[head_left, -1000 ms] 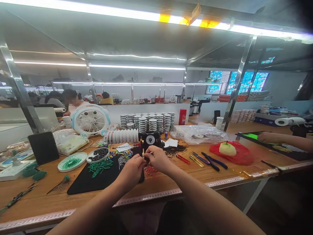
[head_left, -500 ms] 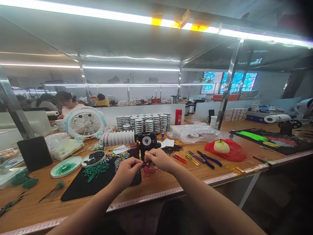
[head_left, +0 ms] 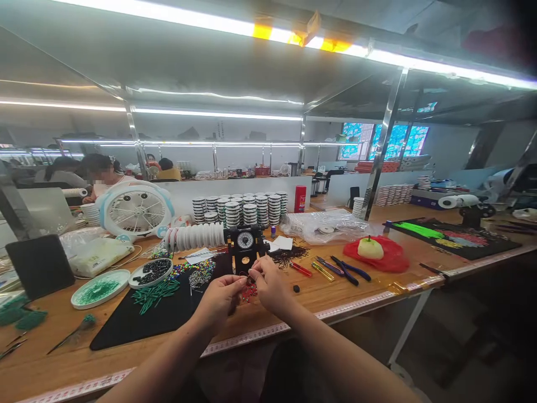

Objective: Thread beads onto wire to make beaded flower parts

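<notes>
My left hand point(head_left: 218, 299) and my right hand point(head_left: 271, 285) meet fingertip to fingertip over a small heap of red beads point(head_left: 249, 291) at the right edge of a black mat point(head_left: 138, 316). Both hands are closed in a pinch on something too small to make out. Just behind them stands a small black dial device point(head_left: 244, 244). Green tube beads point(head_left: 154, 292) and mixed coloured beads point(head_left: 197, 273) lie on the mat to the left.
A white dish of green beads point(head_left: 98, 288), a dish of black beads point(head_left: 151, 272), a small fan point(head_left: 135, 211), stacked spools point(head_left: 241, 210), pliers and cutters point(head_left: 342, 270), and a peeled apple on red plastic point(head_left: 371, 249) sit on the wooden bench. Other people work behind.
The view has swung right, so bench items sit further left in frame. My hands stay together, slightly lower. A neighbour's arm at the right is gone from view.
</notes>
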Tool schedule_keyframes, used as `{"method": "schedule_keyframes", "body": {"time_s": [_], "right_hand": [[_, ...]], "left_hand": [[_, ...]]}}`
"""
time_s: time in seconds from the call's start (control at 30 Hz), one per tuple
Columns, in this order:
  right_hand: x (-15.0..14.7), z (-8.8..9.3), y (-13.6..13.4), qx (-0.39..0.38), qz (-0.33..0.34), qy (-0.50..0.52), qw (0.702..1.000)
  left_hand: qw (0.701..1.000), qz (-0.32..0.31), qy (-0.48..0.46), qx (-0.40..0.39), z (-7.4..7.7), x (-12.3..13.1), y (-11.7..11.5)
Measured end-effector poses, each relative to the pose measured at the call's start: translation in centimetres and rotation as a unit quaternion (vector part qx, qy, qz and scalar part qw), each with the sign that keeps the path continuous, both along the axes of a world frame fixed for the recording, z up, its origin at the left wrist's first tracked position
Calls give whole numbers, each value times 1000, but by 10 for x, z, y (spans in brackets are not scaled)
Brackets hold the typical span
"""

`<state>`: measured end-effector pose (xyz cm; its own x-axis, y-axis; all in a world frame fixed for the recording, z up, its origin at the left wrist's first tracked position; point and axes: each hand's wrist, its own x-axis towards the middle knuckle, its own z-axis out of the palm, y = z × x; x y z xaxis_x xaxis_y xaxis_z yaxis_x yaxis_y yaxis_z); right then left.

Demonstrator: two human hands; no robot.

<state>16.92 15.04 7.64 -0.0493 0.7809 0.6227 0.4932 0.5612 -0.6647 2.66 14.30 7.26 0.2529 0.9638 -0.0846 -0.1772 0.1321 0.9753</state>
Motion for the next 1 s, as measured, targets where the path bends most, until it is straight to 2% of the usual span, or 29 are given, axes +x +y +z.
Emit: {"method": "schedule_keyframes", "body": {"time_s": [0.13, 0.6, 0.83, 1.0], "right_hand": [[4, -8, 11, 13, -46, 41, 998], [8, -11, 22, 14, -74, 38, 996], [21, -12, 24, 25, -20, -4, 999], [22, -12, 21, 17, 4, -29, 999]], "left_hand": [[1000, 18, -1, -5, 2, 4, 0], [998, 0, 58, 24, -2, 6, 3], [995, -8, 85, 43, 8, 7, 4], [986, -22, 157, 50, 10, 15, 7]]}}
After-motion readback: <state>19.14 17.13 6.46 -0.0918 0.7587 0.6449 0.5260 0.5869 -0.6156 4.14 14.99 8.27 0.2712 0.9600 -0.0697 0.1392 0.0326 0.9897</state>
